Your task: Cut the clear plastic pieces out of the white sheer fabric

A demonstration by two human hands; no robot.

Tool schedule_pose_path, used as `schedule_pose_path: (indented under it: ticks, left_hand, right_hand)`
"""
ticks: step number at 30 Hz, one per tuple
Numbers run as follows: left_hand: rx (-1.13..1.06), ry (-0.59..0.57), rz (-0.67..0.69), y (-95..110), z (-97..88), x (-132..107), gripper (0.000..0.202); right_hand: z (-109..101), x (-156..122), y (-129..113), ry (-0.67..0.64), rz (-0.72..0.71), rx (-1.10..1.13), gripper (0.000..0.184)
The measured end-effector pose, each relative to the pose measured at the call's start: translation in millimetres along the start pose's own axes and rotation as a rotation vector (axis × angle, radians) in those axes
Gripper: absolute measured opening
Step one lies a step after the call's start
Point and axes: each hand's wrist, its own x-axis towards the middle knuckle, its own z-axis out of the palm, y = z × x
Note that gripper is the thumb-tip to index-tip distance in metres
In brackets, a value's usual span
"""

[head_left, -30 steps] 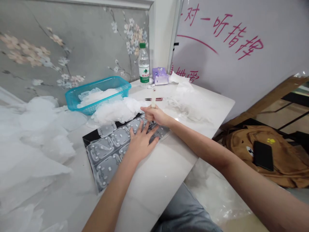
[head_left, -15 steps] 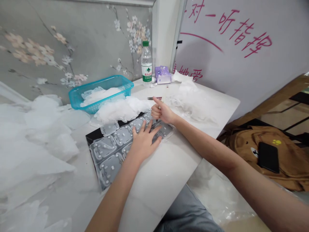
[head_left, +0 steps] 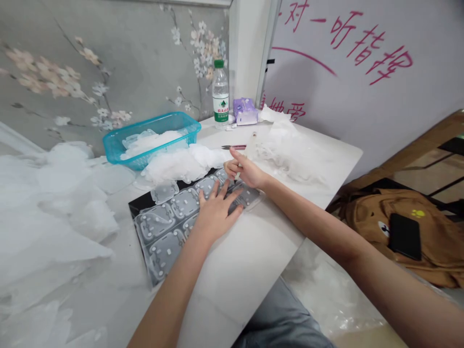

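Note:
My left hand [head_left: 218,212] lies flat with fingers spread on a translucent plastic sheet [head_left: 165,253] marked with rounded-square panels and small white spots. The sheet rests on a black board [head_left: 142,202]. Above the sheet's far right corner, my right hand [head_left: 246,169] has its fingers curled and its thumb raised; what it pinches, if anything, is too small to make out. A loose translucent piece [head_left: 165,192] lies at the sheet's far edge. Behind it is a heap of white translucent pieces [head_left: 181,164]. Dark red tweezers [head_left: 234,147] lie just beyond my right hand.
A blue basket [head_left: 192,126] of similar pieces stands at the back. Beside it are a water bottle [head_left: 220,96] and a purple tissue pack [head_left: 245,111]. White film scraps [head_left: 286,154] lie on the right, a large white pile [head_left: 47,208] on the left. A brown backpack [head_left: 366,212] sits beyond the table [head_left: 250,261].
My right hand's fingers have shifted slightly down and left, curling less tightly. My left hand stays in place on the sheet.

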Motion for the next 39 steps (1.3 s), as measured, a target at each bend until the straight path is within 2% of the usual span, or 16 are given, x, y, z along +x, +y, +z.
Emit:
schedule_pose_path:
  ticks: [7,11,13,15,21,26,33,39]
  left_hand:
    - [0.012,-0.006,-0.001,0.8,-1.1,-0.3,0.044]
    - [0.026,-0.007,0.001,0.6,-1.3,-1.5,0.044]
    - [0.022,-0.007,0.003,0.4,-1.4,-2.0,0.044]
    - [0.017,-0.01,0.0,0.2,-1.3,-2.2,0.045]
    - [0.017,-0.013,-0.004,0.2,-0.2,-1.6,0.045]
    - [0.01,-0.013,-0.005,0.1,0.0,-1.5,0.045]
    - [0.011,-0.006,-0.004,-0.4,1.1,-0.8,0.046]
    - [0.01,0.0,-0.001,0.4,-0.2,-0.8,0.045]
  right_hand:
    - [-1.0,0.8,-2.6,0.102,0.01,-0.272,0.066]
    - [-12.9,0.7,-4.6,0.184,0.007,-0.598,0.048]
    - [-21.3,-1.0,-7.9,0.153,0.048,-0.767,0.038]
    - [-28.4,-3.7,-12.1,0.091,0.118,-0.827,0.037]
    - [-32.0,-8.1,-20.2,0.019,0.179,-0.806,0.041]
    - [-30.1,-9.4,-22.8,-0.013,0.339,-0.767,0.032]
    - [-28.4,-10.0,-24.9,-0.038,0.356,-0.514,0.029]
    - [-30.2,-8.8,-23.8,-0.057,0.358,-0.476,0.027]
